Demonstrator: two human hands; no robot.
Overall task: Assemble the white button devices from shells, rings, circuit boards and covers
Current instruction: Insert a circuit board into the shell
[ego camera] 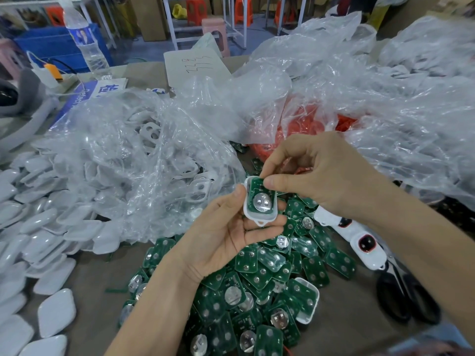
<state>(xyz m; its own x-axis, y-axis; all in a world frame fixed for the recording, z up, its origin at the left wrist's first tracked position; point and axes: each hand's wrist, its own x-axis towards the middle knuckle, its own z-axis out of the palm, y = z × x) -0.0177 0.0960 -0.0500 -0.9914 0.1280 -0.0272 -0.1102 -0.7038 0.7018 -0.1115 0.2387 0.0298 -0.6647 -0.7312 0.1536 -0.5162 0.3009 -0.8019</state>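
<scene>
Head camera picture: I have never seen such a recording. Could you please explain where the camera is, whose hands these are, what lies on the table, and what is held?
There is no machine here. A person works with bare hands, and the single picture comes from a camera worn on the head, looking forward and down. The left hand cradles a white shell. The right hand pinches the top of a green circuit board lying in that shell. On the table, below the hands, is a heap of circuit boards. At left are white covers and a clear bag of white parts. Behind is a bag of red parts. At right are devices with red-ringed buttons and black scissors.
</scene>
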